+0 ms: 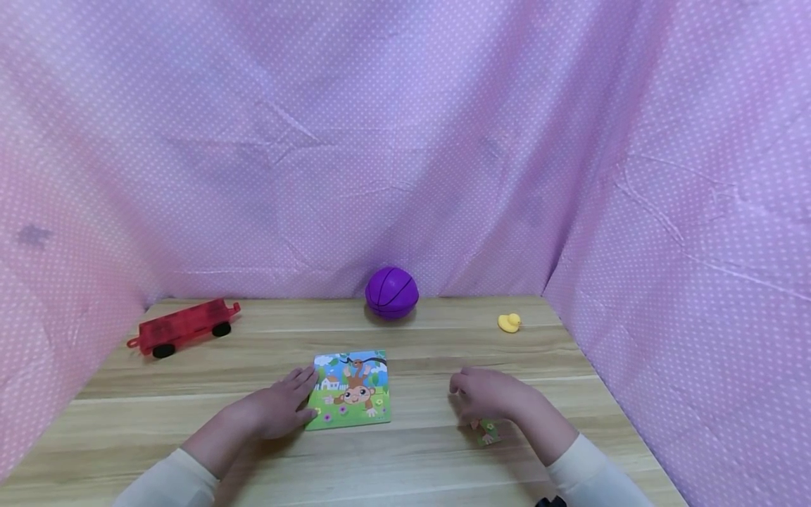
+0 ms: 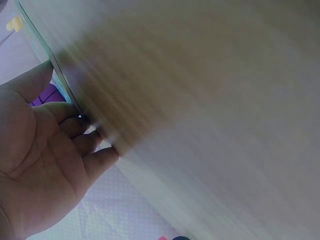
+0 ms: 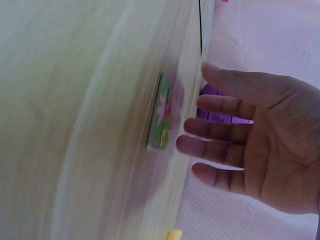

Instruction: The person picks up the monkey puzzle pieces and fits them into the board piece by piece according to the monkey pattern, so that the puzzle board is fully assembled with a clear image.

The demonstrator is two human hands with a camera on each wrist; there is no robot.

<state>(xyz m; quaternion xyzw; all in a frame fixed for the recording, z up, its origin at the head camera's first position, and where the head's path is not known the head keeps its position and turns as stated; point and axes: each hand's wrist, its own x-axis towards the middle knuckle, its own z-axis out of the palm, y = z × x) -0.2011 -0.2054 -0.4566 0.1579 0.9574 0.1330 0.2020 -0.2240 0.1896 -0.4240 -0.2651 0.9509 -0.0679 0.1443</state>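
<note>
On table [image 1: 190, 394]: left hand [image 1: 279, 408] touching puzzle board [image 1: 351, 389]; right hand [image 1: 494, 396] over loose piece [image 1: 488, 431].

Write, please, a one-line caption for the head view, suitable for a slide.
Left hand rests on a monkey puzzle board; right hand hovers open over a loose piece on the wooden table.

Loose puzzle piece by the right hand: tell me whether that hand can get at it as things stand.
Probably yes. The right hand hovers open just above the piece, fingers straight, and nothing lies between them. The puzzle board sits off to the side under the left hand.
</note>
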